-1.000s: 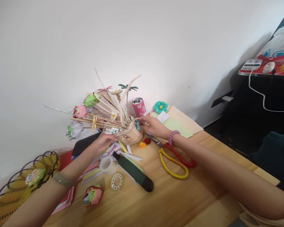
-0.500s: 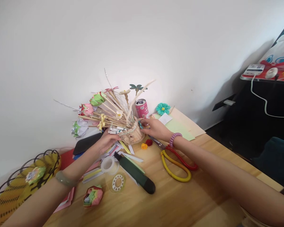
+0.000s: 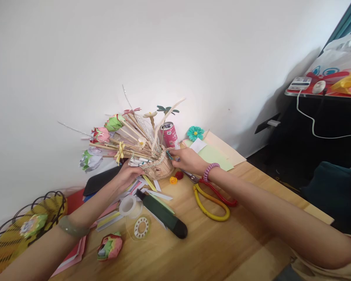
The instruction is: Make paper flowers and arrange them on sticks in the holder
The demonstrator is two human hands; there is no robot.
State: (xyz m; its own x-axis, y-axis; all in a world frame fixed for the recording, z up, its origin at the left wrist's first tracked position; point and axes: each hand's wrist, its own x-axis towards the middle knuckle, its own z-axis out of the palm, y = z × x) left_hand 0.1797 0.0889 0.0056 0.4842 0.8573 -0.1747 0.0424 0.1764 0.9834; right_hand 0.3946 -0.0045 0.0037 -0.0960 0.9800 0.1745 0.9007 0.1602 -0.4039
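- Here, left hand [image 3: 129, 174]: grip holding the basket [image 3: 160, 170].
- Right hand [image 3: 190, 160] at the basket's bow [image 3: 169, 155]; cannot tell its grip.
- Behind the basket, can [image 3: 171, 137]; lettering too small to read.

A pink can [image 3: 171, 136] stands near the table's [image 3: 245, 242] back edge, by the wall [image 3: 175, 47]; a yellow basket [image 3: 1, 255] with dark loops is toward its left end. Past the right edge is dark teal fabric [image 3: 329, 181]. On the red-topped stand [image 3: 305, 93], a white box [image 3: 299, 83] lies at the left end, a white disc [image 3: 319, 87] beside it, its cable [image 3: 313, 125] drooping over the front edge
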